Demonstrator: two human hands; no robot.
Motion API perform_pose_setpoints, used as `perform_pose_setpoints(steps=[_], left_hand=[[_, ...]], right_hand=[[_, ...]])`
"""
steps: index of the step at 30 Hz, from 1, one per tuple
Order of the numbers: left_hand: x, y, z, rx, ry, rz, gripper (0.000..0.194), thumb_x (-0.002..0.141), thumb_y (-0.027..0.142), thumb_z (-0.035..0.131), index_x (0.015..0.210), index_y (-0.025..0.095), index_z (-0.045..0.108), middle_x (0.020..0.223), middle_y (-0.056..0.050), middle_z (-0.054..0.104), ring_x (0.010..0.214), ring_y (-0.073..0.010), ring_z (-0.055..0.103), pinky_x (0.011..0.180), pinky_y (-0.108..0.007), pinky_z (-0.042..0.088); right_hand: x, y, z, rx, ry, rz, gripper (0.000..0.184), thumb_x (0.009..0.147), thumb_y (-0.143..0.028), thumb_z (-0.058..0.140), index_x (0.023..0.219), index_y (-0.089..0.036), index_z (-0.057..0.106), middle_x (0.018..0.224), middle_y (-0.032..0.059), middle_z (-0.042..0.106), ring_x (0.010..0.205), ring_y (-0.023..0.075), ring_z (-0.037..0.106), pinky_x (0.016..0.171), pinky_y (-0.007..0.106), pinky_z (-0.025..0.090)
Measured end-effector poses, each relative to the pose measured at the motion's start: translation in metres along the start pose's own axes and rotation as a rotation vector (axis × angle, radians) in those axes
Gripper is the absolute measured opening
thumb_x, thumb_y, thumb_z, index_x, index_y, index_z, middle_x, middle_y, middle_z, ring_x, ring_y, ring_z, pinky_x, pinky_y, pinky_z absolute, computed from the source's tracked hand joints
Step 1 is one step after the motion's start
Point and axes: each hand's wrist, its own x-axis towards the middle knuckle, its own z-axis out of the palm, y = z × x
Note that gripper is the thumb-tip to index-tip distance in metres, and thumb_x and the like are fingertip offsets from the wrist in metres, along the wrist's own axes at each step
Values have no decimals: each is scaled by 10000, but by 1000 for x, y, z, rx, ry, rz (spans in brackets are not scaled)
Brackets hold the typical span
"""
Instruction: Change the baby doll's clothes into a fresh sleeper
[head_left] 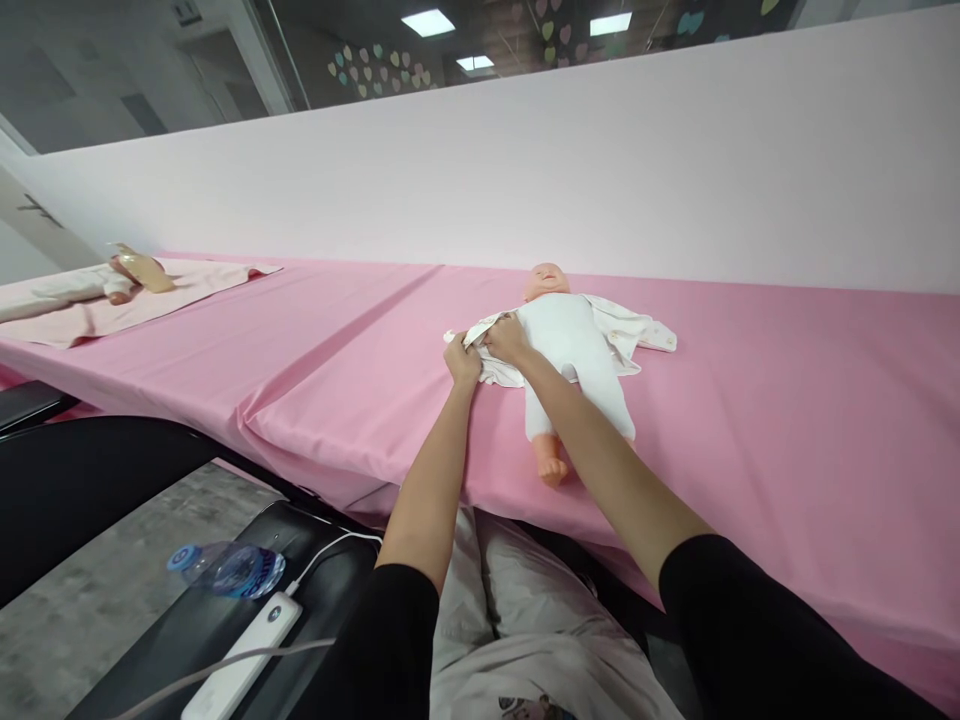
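A baby doll in a white body suit lies on its back, head towards the wall. Spread out beneath it is a white baby shirt, one sleeve stretched out to the right. My left hand is closed on the shirt's other sleeve, left of the doll. Beside the doll's shoulder, my right hand is closed at the same sleeve, where cloth bunches around the fingers. The doll's arm on that side is hidden by cloth and hand. My right forearm passes over one of the doll's legs.
A pink sheet covers the long table along a white wall. Far left, another doll and a pump bottle lie on a pale cloth. A black chair beside me holds a water bottle and a white power bank with cables.
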Motion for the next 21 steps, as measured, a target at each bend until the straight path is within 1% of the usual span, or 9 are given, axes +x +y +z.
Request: perform_pose_setpoints(steps=[3,6,8,10,12,14,18,21], left_hand=[[3,-2,-1,4,13,-40,365,675,27,417,882,214,651,922,-29,698,907,-193,614,830,-291,442],[5,-3,-1,5,23,-68,355,673,35,421,864,214,661,906,-31,697,887,-190,613,811,-284,443],[6,-4,-1,8,44,-81,344,676,41,427,862,211,661,906,-37,694,880,-193,611,807,-287,442],[7,-5,-1,14,69,-99,334,675,43,436,866,207,655,900,-45,690,873,-200,610,801,-295,441],[7,-5,-1,35,74,-113,321,669,44,450,869,202,646,886,-53,684,866,-211,610,791,-306,438],[7,-5,-2,62,51,-107,296,666,52,469,863,197,635,866,-57,675,851,-217,608,776,-310,433],[3,-6,-5,74,-25,-63,173,700,149,540,856,194,601,835,-61,653,817,-219,600,734,-308,430],[-3,-4,-6,122,-74,-2,174,715,176,550,885,206,569,854,-64,636,835,-230,592,724,-318,430]], right_hand=[[-1,-1,-2,18,-12,-22,261,793,-138,475,912,-145,707,969,123,682,984,263,571,905,385,290],[-2,-1,-3,8,-26,-30,266,784,-129,468,896,-143,709,940,123,684,963,258,572,894,385,287],[-2,-2,-3,17,-6,-50,254,776,-140,476,894,-140,701,941,123,681,958,263,572,885,383,293],[-2,-2,-2,50,50,-41,266,773,-153,480,953,-130,675,945,120,677,932,259,580,872,370,309],[-1,-1,-1,93,120,19,362,764,-155,489,1104,-110,603,936,114,675,889,247,590,860,350,326],[-1,-1,1,131,157,48,422,762,-157,489,1178,-110,541,930,101,673,867,240,592,845,338,342],[-2,-3,3,159,119,17,273,792,-187,455,1028,-120,576,961,112,652,900,248,577,788,327,377],[-2,-3,5,194,144,20,313,796,-209,454,1079,-108,543,1029,128,628,950,245,556,811,325,383]])
